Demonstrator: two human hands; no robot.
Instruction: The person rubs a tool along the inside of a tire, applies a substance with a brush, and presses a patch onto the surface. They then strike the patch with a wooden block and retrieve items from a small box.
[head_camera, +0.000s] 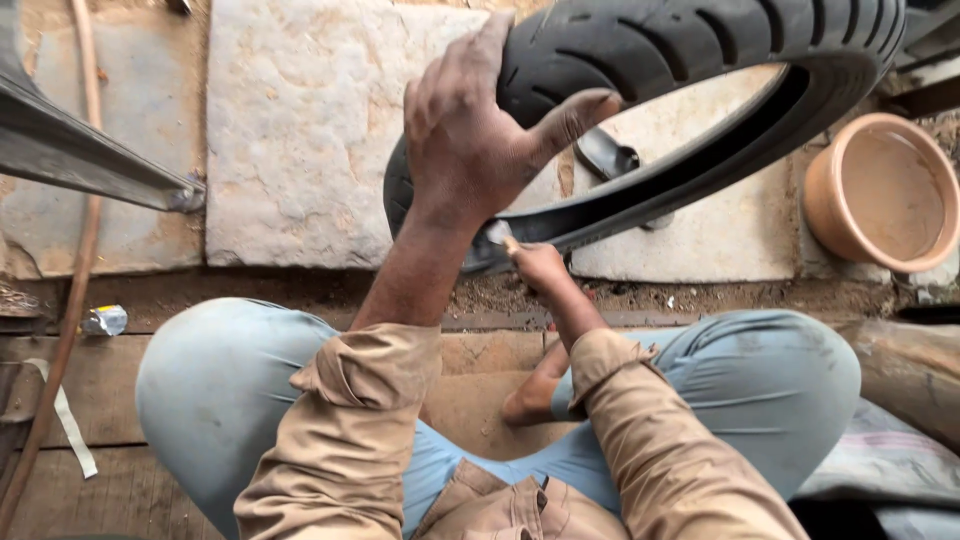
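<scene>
A black rubber tyre (700, 50) stands tilted on the stone slabs in front of me. My left hand (470, 130) grips its tread and sidewall at the near left, thumb hooked over the inner rim. Below it my right hand (540, 265) is closed on a small tool (498, 235) with a pale tip, pressed against the tyre's lower inner edge. A dark flap or patch piece (608, 155) shows inside the tyre's opening. I sit cross-legged in light blue trousers and tan sleeves.
A terracotta bowl (880, 190) sits at the right. A metal bar (80, 150) crosses the upper left, a thin cane (70, 300) runs down the left. A small shiny scrap (105, 320) lies on the wooden planks (120, 400). Cloth (880, 460) lies at lower right.
</scene>
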